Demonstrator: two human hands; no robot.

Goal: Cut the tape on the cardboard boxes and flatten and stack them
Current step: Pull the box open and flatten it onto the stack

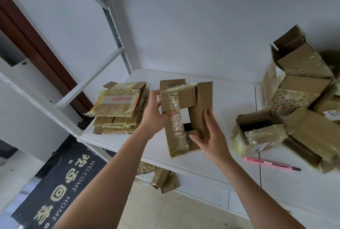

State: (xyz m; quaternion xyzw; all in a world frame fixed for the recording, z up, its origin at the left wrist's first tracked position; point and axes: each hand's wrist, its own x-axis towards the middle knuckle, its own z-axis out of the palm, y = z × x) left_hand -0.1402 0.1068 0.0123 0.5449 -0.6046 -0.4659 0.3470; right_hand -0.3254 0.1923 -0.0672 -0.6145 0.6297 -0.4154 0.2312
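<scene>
Left hand [154,112] grips taped box [185,116] w/ thumb over it; right hand [209,133] holds its 5 o'clock side, fingers nearly straight. Flat stack [119,107] at 9, pink cutter [272,163] at 4.

Probably a home entryway: "WELCOME HOME" doormat [60,182], white metal shelving [211,157].

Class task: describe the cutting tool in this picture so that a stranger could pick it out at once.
Start at the white shelf and look right, to the heap of unflattened boxes. In front of it lies the utility knife. It is the only pink, pen-slim thing among brown cardboard.
</scene>
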